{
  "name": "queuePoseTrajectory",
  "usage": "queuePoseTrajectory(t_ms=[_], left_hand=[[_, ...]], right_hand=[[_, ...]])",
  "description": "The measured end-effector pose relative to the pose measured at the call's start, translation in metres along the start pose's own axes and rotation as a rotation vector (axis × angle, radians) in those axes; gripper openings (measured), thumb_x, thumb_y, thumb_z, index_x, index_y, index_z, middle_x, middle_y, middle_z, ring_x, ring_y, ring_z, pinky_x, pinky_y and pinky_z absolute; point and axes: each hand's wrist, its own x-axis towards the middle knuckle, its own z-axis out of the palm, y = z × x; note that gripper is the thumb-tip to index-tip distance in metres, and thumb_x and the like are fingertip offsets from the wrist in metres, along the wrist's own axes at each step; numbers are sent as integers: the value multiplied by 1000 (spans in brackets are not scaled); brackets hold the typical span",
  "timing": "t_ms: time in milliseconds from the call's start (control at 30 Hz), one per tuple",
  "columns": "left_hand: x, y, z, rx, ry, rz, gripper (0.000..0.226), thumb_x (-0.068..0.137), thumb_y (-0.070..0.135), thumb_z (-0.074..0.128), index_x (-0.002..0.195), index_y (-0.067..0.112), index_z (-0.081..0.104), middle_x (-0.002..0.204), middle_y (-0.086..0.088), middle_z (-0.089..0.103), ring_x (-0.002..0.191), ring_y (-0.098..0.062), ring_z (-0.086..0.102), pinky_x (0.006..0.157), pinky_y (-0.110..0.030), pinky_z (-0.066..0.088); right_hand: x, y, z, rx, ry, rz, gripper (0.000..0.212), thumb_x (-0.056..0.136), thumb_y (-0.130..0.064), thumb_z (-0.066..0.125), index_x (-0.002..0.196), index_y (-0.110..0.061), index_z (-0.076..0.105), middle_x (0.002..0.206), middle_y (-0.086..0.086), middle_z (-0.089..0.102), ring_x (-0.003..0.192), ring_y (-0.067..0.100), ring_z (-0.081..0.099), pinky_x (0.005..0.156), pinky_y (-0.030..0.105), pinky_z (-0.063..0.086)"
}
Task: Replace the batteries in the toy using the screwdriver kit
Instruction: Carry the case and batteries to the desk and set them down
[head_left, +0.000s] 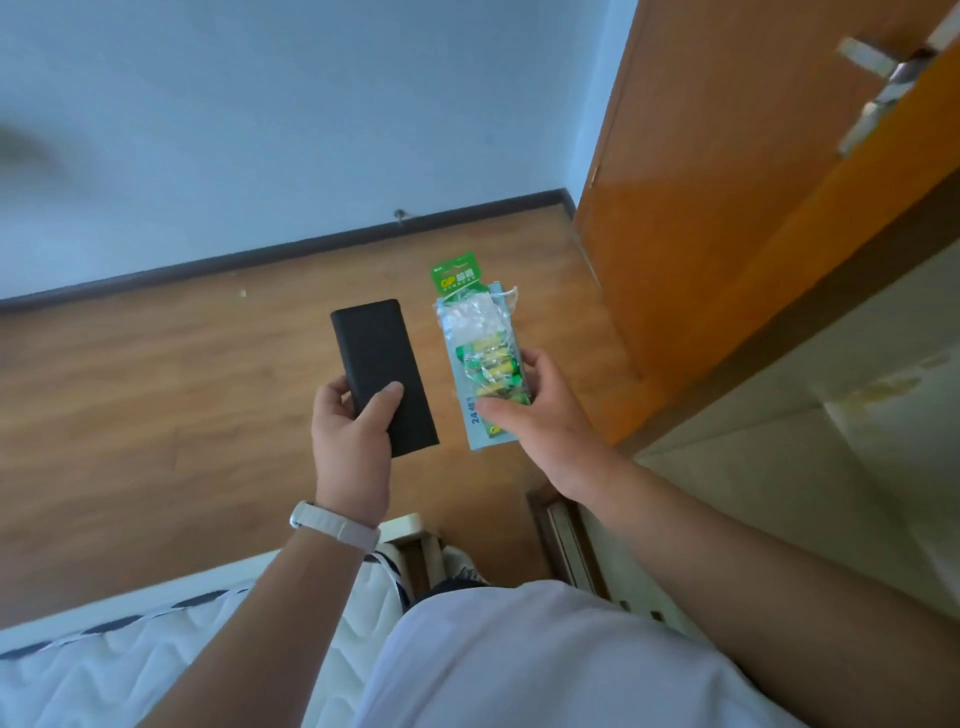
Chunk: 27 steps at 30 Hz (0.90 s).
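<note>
Two bare forearms reach forward from a white shirt (545, 665), over the corner of a quilted white mattress (156, 649) at the near left and a shoe (462, 566) on the wooden floor (156, 389). The left arm wears a white wristband (335, 525) and runs straight ahead. The left hand (353, 436) is turned palm-up, its thumb lying flat across the near face of a flat black case (382, 358) and its fingers (335, 395) curled round the case's left edge, so the case is gripped by its near end and stands out away from the body. The right arm comes in from the near right at a slant, wrist bent inward. The right hand (540, 410) holds a battery pack (480, 353) by its near half, thumb pressed on the front and fingers wrapped behind the right edge. The pack is a green and clear blister card with yellow-green cells inside, its green hang tab pointing far. Case and pack are held side by side over the floor, close but apart. Beyond them a dark baseboard (260, 254) meets a pale wall (311, 104), and an orange door (727, 208) with a metal handle (883, 88) stands at the far right.
</note>
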Motion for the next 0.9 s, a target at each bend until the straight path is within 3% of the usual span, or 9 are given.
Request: queuePoseTrajectory(t_ms=[133, 333, 633, 900], left_hand=[[35, 16, -11, -8, 21, 30, 38, 73, 24, 74, 106, 21, 55, 84, 9, 76, 77, -10, 74, 62, -31, 60], [70, 39, -37, -28, 103, 50, 42, 71, 27, 76, 108, 24, 56, 89, 8, 75, 82, -14, 74, 63, -32, 60], [96, 67, -84, -84, 295, 88, 40, 74, 27, 75, 109, 23, 56, 94, 6, 73, 83, -13, 74, 64, -32, 60], [133, 77, -112, -103, 475, 71, 46, 72, 32, 76, 112, 23, 56, 98, 3, 72, 86, -16, 74, 69, -38, 62]], right_hand=[[36, -14, 25, -29, -26, -21, 54, 71, -20, 82, 113, -37, 51, 109, -3, 69, 96, 13, 72, 80, 37, 61], [81, -27, 68, -32, -101, -30, 55, 74, -18, 82, 115, -36, 50, 112, 0, 68, 97, 16, 72, 84, 41, 60], [127, -49, 135, -52, -281, -31, 56, 70, -18, 83, 114, -33, 52, 108, 1, 69, 94, 18, 73, 74, 31, 60], [194, -63, 189, -128, -448, -16, 63, 60, -36, 84, 115, -39, 52, 105, -5, 71, 92, 16, 73, 69, 26, 58]])
